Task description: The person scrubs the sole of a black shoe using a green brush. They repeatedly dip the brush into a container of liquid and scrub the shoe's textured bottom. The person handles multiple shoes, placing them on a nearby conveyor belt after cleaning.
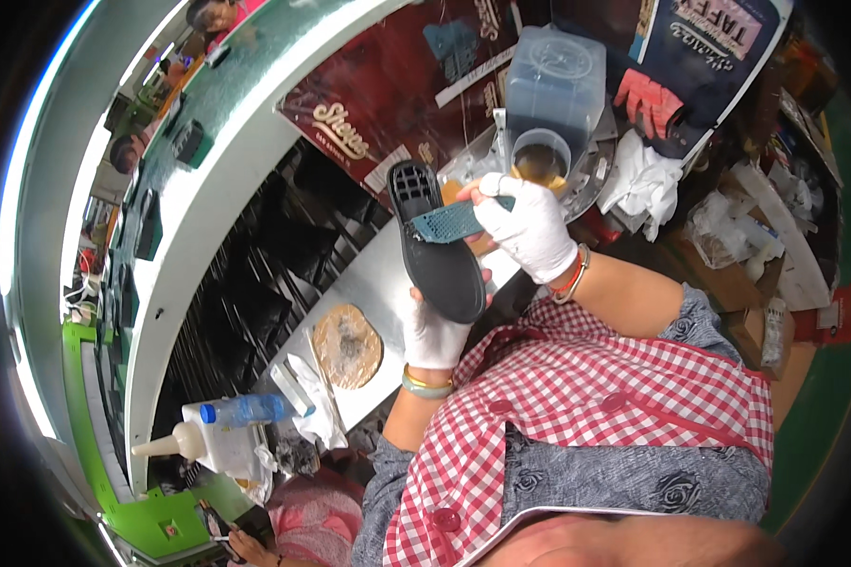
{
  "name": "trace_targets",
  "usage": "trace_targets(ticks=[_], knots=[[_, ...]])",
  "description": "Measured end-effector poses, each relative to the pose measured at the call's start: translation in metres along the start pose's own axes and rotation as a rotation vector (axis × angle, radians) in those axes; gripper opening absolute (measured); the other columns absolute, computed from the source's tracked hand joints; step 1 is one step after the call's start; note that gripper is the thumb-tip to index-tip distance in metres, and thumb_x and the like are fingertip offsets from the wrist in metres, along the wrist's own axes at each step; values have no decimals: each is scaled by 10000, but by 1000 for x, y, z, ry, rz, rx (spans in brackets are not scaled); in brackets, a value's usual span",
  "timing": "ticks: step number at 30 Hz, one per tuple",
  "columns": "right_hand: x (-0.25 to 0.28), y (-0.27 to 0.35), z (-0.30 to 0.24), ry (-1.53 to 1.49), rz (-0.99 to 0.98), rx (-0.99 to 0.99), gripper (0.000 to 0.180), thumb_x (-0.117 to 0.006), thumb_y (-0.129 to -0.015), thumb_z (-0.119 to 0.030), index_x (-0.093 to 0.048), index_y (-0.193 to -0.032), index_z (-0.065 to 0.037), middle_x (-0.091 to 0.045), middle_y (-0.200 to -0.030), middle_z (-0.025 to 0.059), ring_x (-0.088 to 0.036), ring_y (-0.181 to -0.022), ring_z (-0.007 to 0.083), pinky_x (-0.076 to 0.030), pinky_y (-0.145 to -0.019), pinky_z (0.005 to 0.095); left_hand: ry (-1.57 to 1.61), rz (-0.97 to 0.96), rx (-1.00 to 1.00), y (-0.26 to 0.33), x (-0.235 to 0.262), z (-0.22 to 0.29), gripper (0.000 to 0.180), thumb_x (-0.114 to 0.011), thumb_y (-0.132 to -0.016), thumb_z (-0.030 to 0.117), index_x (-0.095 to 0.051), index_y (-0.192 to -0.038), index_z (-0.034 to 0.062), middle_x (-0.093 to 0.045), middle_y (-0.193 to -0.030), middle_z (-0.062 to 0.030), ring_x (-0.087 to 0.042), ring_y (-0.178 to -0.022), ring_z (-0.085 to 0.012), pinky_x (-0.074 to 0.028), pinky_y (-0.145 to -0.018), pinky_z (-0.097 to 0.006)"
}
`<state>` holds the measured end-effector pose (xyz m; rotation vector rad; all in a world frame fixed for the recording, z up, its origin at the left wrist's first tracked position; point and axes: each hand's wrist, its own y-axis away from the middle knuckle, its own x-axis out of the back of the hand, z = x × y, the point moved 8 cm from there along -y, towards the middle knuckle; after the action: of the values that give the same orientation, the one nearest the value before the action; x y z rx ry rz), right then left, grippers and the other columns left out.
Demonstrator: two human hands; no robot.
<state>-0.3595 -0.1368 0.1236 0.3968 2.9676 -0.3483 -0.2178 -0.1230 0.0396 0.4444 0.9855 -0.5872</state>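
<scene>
My left hand (435,333), in a white glove, grips the heel end of a black shoe sole (433,238) and holds it up over the metal workbench (378,283). My right hand (531,225), also white-gloved, holds a teal brush (446,223) whose head lies across the middle of the sole. Just behind the hands stands a clear glue pot (542,156) with amber liquid under a large translucent container (556,80).
A round glue-stained pad (347,345) lies on the bench to my left. A white squeeze bottle (203,442) and a blue-capped bottle (246,410) stand at the lower left. White rags (641,181) and red gloves (649,100) sit at the right. A conveyor (217,142) with black soles curves along the left.
</scene>
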Motion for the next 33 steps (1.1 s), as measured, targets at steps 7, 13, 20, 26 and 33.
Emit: trace_targets(ticks=[7, 13, 20, 26, 33], knots=[[12, -19, -14, 87, 49, 129, 160, -503, -887, -118, -621, -932, -21, -622, -723, 20, -552, -521, 45, -419, -459, 178, -27, -41, 13, -2, 7, -4, 662, -599, -821, 445, -371, -1343, 105, -459, -1299, -135, -451, -1169, -416, -468, -860, -503], [13, -31, 2, 32, 18, 10, 179, -486, -895, -132, -619, -905, -13, -635, -740, 25, -573, -565, 38, -411, -471, 153, -61, -21, 42, 3, 17, -10, 676, -586, -822, 475, -370, -1339, 95, -457, -1300, -127, -434, -1185, -417, -456, -877, -496], [-7, 10, 21, -48, -106, -187, 189, -501, -913, -155, -628, -911, -15, -619, -721, 9, -566, -564, 40, -404, -466, 149, 51, -6, 13, 1, 21, -4, 695, -596, -819, 468, -357, -1335, 68, -449, -1282, -178, -505, -1106, -396, -524, -796, -457], [-17, 28, 26, 18, -181, -287, 190, -506, -902, -151, -621, -915, 0, -610, -718, 27, -579, -581, 61, -431, -487, 167, 114, 57, 9, 1, 36, -3, 660, -501, -853, 520, -405, -1291, 36, -510, -1216, -174, -541, -1066, -306, -510, -811, -434], [-30, 44, 32, 33, -285, -419, 183, -497, -883, -122, -600, -900, 28, -567, -721, 48, -574, -623, 81, -505, -541, 216, 51, 260, 53, 7, 59, -7, 689, -377, -850, 642, -434, -1273, 102, -524, -1218, -106, -542, -1040, -272, -463, -786, -397]])
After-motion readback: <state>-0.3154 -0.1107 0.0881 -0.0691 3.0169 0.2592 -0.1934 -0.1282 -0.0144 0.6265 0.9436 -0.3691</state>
